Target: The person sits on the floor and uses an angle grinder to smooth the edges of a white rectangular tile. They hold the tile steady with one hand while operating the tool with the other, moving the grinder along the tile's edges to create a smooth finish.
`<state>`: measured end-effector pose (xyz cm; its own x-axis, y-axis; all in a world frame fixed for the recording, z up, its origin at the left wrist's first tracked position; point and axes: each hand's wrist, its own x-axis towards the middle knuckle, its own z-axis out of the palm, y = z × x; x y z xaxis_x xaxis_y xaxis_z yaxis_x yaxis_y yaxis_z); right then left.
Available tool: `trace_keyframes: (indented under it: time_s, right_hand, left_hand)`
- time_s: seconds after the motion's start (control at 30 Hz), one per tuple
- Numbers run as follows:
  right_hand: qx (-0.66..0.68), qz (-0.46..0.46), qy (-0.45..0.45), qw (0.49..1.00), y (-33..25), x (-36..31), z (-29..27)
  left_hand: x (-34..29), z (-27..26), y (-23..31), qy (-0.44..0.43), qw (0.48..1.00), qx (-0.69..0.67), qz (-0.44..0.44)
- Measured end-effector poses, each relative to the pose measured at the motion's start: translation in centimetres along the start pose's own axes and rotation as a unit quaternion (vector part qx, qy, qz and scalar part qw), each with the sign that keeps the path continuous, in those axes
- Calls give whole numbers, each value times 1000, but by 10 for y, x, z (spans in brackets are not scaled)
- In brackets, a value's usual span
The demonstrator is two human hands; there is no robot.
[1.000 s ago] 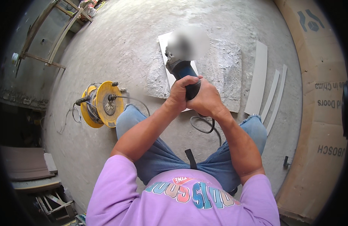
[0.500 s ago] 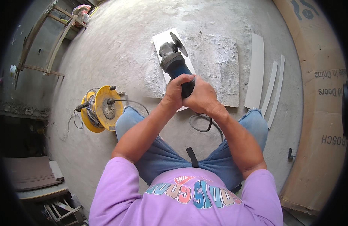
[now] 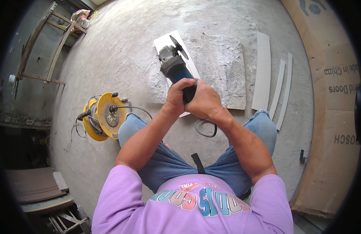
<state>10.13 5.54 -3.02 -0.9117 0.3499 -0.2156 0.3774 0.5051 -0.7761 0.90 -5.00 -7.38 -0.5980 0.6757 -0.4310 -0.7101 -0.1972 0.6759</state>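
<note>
Both my hands are wrapped round the rear body of a dark blue and black angle grinder [image 3: 176,71]. My left hand [image 3: 175,96] closes on its left side, thumb across the top. From the right, my right hand [image 3: 205,100] grips the same part. The grinder's thin cutting disc [image 3: 179,46] points away from me, tilted, over a narrow white board [image 3: 162,40]. Whether the disc touches the board, I cannot tell. The board lies slanted across a rough, whitish slab [image 3: 227,74]; the grinder and my hands hide much of its middle.
A yellow cable reel [image 3: 110,115] stands left of my knee, and a dark cord [image 3: 206,134] loops below my hands. Right of the slab lie a wide pale strip [image 3: 261,72] and two narrow ones. A large cardboard box [image 3: 332,117] lines the right; a wooden frame [image 3: 57,52] leans far left.
The view has shifted a little. The grinder and both hands sit slightly farther left, with the disc moved a touch left over the board. My grip looks the same.
</note>
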Motion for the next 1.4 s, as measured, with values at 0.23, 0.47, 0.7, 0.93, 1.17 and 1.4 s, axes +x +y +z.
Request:
trace_keyframes:
  time_s: [0.23,0.47,0.7,0.93,1.17,1.4]
  right_hand:
    - [-27,11,-11,1000,-2,-1,-1]
    - [-32,3,4,999,1,-1,1]
    - [-26,2,2,1000,0,-3,-4]
    - [-28,-4,9,1000,-1,-3,-4]
    - [-32,-1,6,999,-3,-3,-6]
    - [-38,-1,10,999,-3,-2,-4]
  left_hand:
    - [-1,1,4,-45,998,-39,-11]
    - [-2,4,2,-52,998,-29,9]
    - [-2,7,0,-65,998,-22,11]
    - [-3,8,1,-56,998,-17,15]
    - [-1,7,1,-57,998,-33,14]
    - [-3,9,2,-60,997,-40,11]
